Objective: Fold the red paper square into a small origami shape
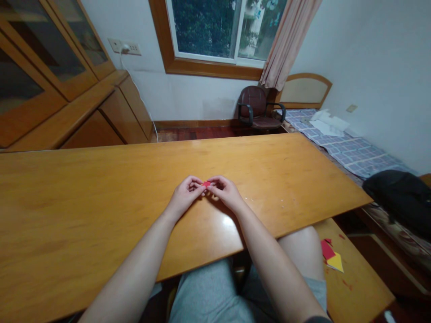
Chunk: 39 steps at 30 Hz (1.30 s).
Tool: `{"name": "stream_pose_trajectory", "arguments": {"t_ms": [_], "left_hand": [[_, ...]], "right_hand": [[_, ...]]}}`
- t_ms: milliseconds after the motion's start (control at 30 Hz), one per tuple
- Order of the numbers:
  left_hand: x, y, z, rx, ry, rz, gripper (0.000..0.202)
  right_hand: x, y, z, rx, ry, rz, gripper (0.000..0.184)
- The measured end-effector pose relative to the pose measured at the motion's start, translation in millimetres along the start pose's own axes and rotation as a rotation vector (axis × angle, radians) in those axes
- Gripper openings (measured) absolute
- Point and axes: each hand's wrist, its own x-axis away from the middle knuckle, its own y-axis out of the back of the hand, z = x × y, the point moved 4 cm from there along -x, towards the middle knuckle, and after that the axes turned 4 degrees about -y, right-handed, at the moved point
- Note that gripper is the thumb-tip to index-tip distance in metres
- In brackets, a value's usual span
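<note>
A small folded piece of red paper [206,183] is pinched between my two hands, just above the wooden table [101,193]. My left hand [186,194] grips its left side between thumb and fingers. On the right side, the thumb and fingers of my right hand [226,192] close on the same piece. The fingertips cover most of the paper, so its full shape is hidden. A few tiny pale scraps [282,204] lie on the tabletop to the right of my right hand.
A wooden bench [357,287] at the lower right bears red paper [327,249], yellow paper [336,262] and red scraps. Beyond the table stand a brown armchair [254,105] and a wooden cabinet [107,116]. A black bag [400,202] rests on the bed [357,152].
</note>
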Motion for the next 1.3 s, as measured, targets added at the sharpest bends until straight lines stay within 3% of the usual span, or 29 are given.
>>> {"name": "stream_pose_trajectory", "arguments": {"t_ms": [433,767,1000,1133,1300], "left_hand": [[-1,3.8,-3,-0.109,-0.028,-0.084,0.03],[1,0.3,-2,-0.021,-0.024,-0.03,0.03],[0,3.7,2,-0.043,-0.044,-0.047,0.027],[0,4.3,7,-0.078,-0.068,-0.049,0.024],[2,1.8,3,-0.115,-0.072,-0.032,0.025]], "right_hand": [[3,-1,6,-0.038,-0.03,0.003,0.03],[2,1,7,-0.061,0.002,-0.023,0.028],[0,2,5,0.025,-0.02,-0.011,0.022],[-2,3,8,0.106,0.042,-0.013,0.019],[-2,3,4,0.119,0.036,-0.008,0.024]]}}
